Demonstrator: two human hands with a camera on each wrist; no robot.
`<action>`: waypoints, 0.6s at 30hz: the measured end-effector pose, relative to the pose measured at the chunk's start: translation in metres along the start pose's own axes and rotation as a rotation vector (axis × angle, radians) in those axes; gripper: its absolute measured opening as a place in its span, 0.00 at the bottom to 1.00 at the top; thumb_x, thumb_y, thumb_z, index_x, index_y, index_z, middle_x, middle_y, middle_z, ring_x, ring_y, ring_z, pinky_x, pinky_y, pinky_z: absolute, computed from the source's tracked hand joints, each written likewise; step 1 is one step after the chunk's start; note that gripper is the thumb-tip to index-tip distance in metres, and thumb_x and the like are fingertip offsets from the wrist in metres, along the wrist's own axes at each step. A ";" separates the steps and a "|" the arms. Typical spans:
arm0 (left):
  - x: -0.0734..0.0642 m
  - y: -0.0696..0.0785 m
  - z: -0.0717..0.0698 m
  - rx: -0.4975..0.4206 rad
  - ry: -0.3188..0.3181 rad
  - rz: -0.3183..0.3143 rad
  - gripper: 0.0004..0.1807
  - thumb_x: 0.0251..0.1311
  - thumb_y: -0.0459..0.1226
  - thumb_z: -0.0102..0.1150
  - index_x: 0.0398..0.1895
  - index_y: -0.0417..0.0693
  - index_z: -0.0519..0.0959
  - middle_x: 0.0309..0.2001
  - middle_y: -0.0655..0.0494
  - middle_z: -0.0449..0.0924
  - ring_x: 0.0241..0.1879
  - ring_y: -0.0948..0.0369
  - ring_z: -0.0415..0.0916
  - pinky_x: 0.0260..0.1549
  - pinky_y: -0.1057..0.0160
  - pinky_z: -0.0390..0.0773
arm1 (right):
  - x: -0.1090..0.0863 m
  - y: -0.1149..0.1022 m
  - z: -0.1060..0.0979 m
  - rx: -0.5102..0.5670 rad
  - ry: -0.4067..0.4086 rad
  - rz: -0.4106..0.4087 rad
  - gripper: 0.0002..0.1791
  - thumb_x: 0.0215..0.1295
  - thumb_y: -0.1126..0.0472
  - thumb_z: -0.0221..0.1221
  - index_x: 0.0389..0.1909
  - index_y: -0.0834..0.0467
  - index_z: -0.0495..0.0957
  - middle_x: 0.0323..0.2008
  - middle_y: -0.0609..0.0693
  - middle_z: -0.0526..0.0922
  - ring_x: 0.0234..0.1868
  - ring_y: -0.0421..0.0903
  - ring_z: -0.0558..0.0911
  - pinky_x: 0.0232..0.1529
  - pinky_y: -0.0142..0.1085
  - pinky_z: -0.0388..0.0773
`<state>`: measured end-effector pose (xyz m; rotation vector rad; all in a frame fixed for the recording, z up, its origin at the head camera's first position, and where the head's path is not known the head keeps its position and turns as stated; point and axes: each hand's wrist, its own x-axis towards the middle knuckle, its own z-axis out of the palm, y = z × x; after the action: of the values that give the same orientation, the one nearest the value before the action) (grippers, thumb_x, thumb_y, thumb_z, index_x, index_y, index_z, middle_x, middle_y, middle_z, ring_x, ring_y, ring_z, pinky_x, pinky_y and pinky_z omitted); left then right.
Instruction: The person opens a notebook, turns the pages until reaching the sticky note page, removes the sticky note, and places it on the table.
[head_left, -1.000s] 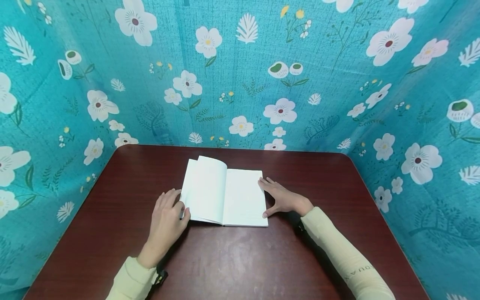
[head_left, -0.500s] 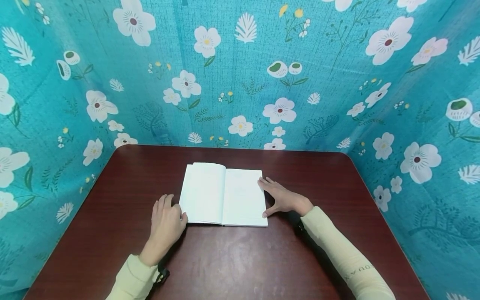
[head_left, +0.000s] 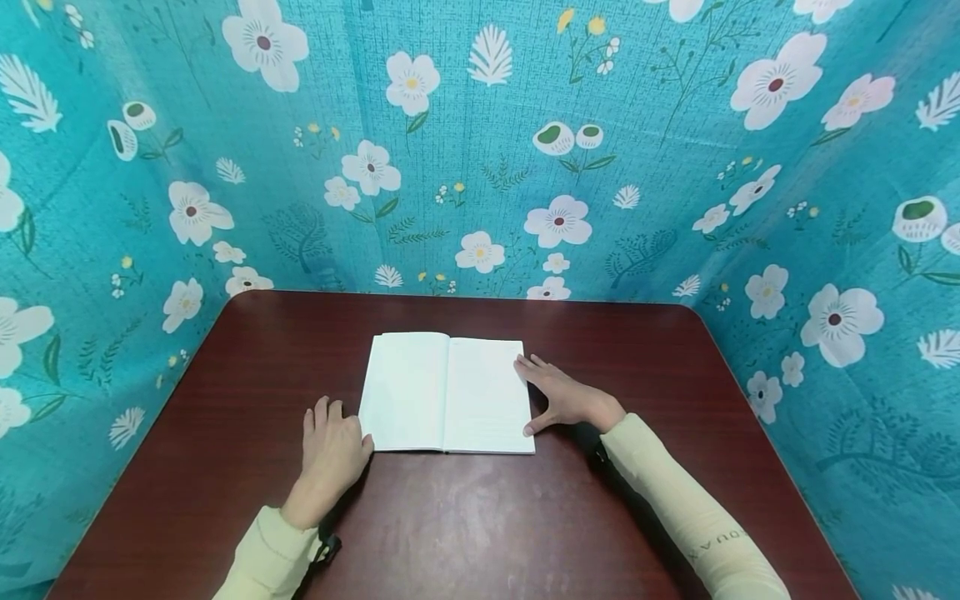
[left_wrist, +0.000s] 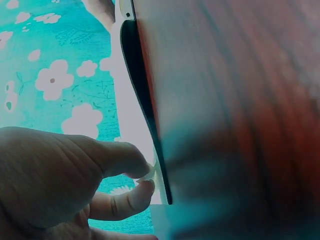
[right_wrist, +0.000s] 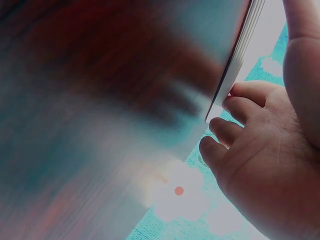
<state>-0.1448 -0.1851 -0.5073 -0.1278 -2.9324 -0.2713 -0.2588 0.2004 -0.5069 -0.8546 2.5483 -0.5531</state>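
Observation:
An open notebook (head_left: pixel 487 392) with white pages lies on the dark red-brown table, its spine pointing away from me. My left hand (head_left: pixel 332 454) is at the book's lower left edge. Up close in the left wrist view, the thumb and a finger pinch the edge of a page (left_wrist: pixel 147 175), and the dark cover (left_wrist: pixel 134 60) bows slightly off the table. My right hand (head_left: pixel 566 398) rests along the right edge with thumb and fingers spread. In the right wrist view its fingertips touch the side of the page stack (right_wrist: pixel 242 42).
The table (head_left: pixel 480 533) has rounded far corners. A teal curtain (head_left: pixel 480 167) printed with white flowers surrounds it at the back and both sides. Both forearms lie over the near part of the table in light sleeves.
The raised left page has come down almost flat onto the left side. My left hand has dropped slightly toward me with it. The right hand has kept its place.

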 end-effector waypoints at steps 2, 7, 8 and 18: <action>0.000 -0.001 0.000 0.009 -0.008 -0.002 0.15 0.54 0.39 0.69 0.19 0.36 0.80 0.51 0.28 0.77 0.64 0.32 0.64 0.63 0.31 0.62 | 0.000 0.000 0.000 -0.001 -0.001 -0.001 0.68 0.50 0.40 0.76 0.81 0.65 0.45 0.82 0.60 0.45 0.81 0.63 0.41 0.76 0.61 0.48; 0.003 -0.006 0.003 0.001 0.010 0.008 0.23 0.50 0.41 0.74 0.40 0.30 0.79 0.59 0.25 0.72 0.67 0.31 0.61 0.65 0.29 0.59 | 0.000 0.001 0.001 -0.007 0.000 -0.002 0.69 0.50 0.40 0.76 0.81 0.65 0.45 0.82 0.60 0.44 0.81 0.63 0.41 0.77 0.61 0.48; 0.004 -0.007 0.004 -0.007 0.024 0.031 0.27 0.49 0.40 0.75 0.47 0.29 0.78 0.62 0.26 0.71 0.68 0.32 0.60 0.65 0.29 0.59 | 0.000 0.001 0.001 -0.008 0.000 -0.001 0.69 0.50 0.40 0.76 0.81 0.65 0.45 0.82 0.60 0.45 0.81 0.63 0.41 0.77 0.61 0.48; 0.016 0.000 0.011 -0.177 -0.136 0.482 0.48 0.45 0.08 0.52 0.75 0.40 0.65 0.73 0.37 0.65 0.72 0.38 0.64 0.66 0.38 0.68 | 0.000 0.001 0.001 -0.004 0.000 -0.003 0.68 0.50 0.40 0.76 0.81 0.65 0.45 0.82 0.60 0.44 0.81 0.63 0.41 0.76 0.61 0.49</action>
<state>-0.1624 -0.1815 -0.5143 -0.8925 -2.8825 -0.4553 -0.2584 0.2009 -0.5079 -0.8605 2.5496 -0.5495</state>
